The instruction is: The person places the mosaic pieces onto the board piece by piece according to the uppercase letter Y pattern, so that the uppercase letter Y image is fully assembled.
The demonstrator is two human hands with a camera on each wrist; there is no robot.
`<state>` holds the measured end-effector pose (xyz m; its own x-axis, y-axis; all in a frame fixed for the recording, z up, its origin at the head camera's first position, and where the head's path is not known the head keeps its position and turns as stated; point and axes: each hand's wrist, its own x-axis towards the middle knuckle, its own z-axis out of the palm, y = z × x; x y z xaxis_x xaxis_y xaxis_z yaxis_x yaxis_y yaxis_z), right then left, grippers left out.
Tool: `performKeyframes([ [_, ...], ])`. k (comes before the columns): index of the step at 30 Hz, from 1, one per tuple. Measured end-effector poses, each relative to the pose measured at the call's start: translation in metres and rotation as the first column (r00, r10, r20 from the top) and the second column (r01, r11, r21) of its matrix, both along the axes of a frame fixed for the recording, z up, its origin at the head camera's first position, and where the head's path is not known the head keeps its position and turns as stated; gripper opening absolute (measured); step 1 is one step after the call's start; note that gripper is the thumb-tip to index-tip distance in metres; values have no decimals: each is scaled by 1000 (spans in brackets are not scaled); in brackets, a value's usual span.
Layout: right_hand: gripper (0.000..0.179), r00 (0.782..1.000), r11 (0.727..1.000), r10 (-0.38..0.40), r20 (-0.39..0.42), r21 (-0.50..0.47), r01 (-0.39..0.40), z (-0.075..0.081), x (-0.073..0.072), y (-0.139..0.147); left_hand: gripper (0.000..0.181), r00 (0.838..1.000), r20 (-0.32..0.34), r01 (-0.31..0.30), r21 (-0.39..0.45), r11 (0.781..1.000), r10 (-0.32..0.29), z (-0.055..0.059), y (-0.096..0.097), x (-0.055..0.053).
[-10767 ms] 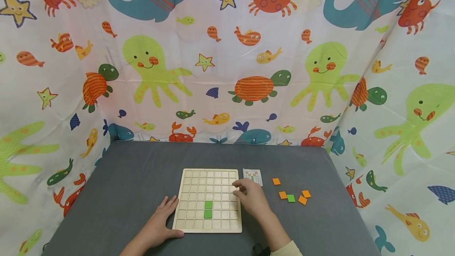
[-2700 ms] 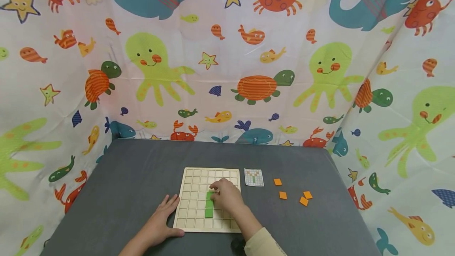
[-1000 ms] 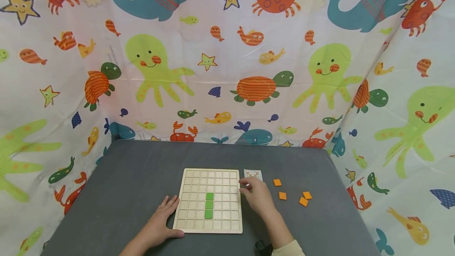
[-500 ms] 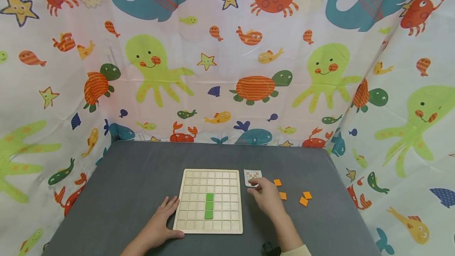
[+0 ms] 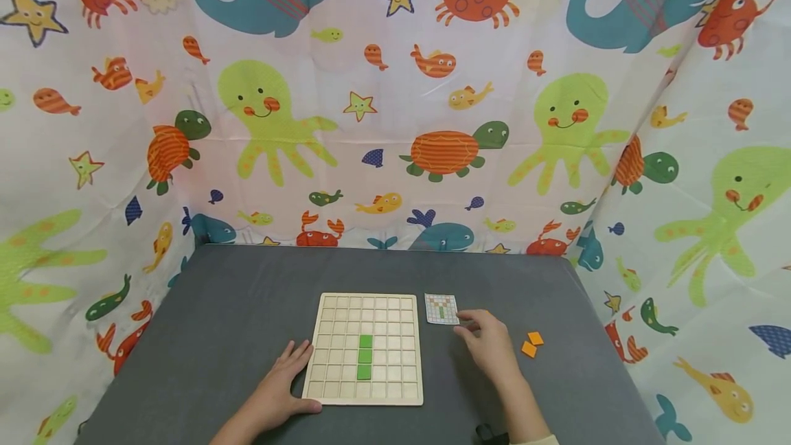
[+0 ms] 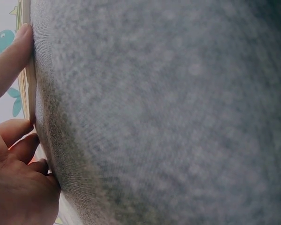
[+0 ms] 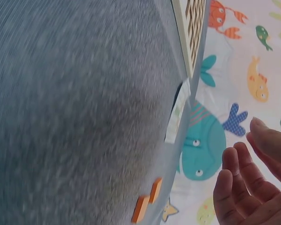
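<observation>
A square wooden grid board [image 5: 334, 390] lies on the table with three green tiles [image 5: 365, 356] in one column of its cells. My left hand [image 5: 278, 383] rests at the board's left side, fingertips along the edge and thumb at the near corner. In the left wrist view, fingers [image 6: 11, 63] touch the board's edge [image 6: 30, 89]. Right of the printed pattern card [image 5: 441, 309], my right hand [image 5: 489, 343] hovers with loosely bent fingers, holding nothing, as the right wrist view confirms. Two orange tiles [image 5: 529, 349] lie farther right; two others are hidden behind this hand.
A grey cloth [image 5: 247, 294] covers the table. Behind and beside it hangs a white curtain [image 5: 395, 218] printed with sea animals. In the right wrist view, orange tiles [image 7: 140, 209] and the card [image 7: 177, 115] lie on the cloth.
A loose green tile has gone from the table's right side onto the board, topping the green column. My right hand has since moved right, past the card, over two orange tiles. My left hand stays.
</observation>
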<state>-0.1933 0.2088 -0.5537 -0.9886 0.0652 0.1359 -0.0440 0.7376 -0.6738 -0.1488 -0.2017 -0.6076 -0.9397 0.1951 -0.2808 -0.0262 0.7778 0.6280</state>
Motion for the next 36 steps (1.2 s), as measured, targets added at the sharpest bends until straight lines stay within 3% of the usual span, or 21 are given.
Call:
performKeyframes([
  [6,30,999,1000,-30,-18,-1,30,1,2,18,120,1000,0,3,5,1000,-3,0,1,1],
  [14,34,998,998,-59,26,-5,60,3,5,37,121,1000,-3,6,8,1000,-6,-1,-1,2],
  [24,35,994,993,-109,6,46,108,2,11,68,121,1000,-7,10,8,1000,-10,-3,0,-1],
  [36,36,982,984,-164,89,79,158,1,15,105,121,1000,-2,-1,12,1000,1,-1,-1,0],
])
